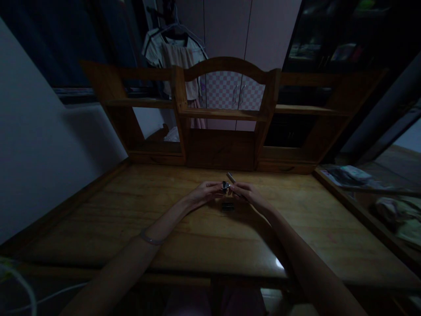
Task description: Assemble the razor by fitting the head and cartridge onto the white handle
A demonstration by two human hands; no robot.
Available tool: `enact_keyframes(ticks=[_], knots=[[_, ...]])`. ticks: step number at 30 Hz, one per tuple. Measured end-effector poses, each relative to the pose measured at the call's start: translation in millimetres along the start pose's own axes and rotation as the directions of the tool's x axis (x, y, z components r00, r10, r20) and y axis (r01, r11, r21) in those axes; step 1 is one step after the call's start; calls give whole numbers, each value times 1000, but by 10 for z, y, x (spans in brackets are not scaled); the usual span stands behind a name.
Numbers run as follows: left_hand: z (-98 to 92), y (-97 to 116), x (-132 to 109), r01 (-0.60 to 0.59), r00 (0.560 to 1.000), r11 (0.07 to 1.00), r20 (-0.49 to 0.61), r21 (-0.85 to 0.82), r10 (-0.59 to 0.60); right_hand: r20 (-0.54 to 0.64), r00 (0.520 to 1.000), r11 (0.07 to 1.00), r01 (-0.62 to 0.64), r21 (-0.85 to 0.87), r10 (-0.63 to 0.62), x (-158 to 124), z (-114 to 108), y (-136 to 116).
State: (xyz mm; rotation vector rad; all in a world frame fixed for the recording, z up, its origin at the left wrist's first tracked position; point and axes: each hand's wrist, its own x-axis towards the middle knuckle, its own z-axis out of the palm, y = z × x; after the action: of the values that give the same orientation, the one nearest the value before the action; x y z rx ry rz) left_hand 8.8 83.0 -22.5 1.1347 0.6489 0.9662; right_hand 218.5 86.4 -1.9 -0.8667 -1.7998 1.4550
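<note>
Over the middle of the wooden desk, my left hand [210,191] and my right hand [245,192] meet, fingertips closed around a small black-and-silver piece [225,186]. It is too small and dark to name. My left fingers pinch its left side, while my right thumb and fingers press on its right side. Just beyond my right fingers shows a short silver rod [231,177]; I cannot tell whether it lies on the desk or touches that hand. Below the hands, a small dark rectangular object [227,206] rests on the desktop.
The wooden desk [197,250] carries a raised shelf unit [223,115] along its back edge. A wall [33,145] borders the left. On the right, beyond the desk's rim, are papers [351,173] and cloth [408,219]. A white cable [59,292] hangs at lower left.
</note>
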Motion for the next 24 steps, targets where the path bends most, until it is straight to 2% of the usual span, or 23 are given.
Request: enact_keyframes(ticks=[12, 24], knots=[[-6, 23, -13, 25, 999, 995, -19, -94, -27, 47, 999, 999, 10, 46, -12, -17, -13, -25], [-13, 14, -7, 45, 998, 993, -30, -105, -49, 68, 998, 1000, -3, -21, 5, -43, -25, -67]])
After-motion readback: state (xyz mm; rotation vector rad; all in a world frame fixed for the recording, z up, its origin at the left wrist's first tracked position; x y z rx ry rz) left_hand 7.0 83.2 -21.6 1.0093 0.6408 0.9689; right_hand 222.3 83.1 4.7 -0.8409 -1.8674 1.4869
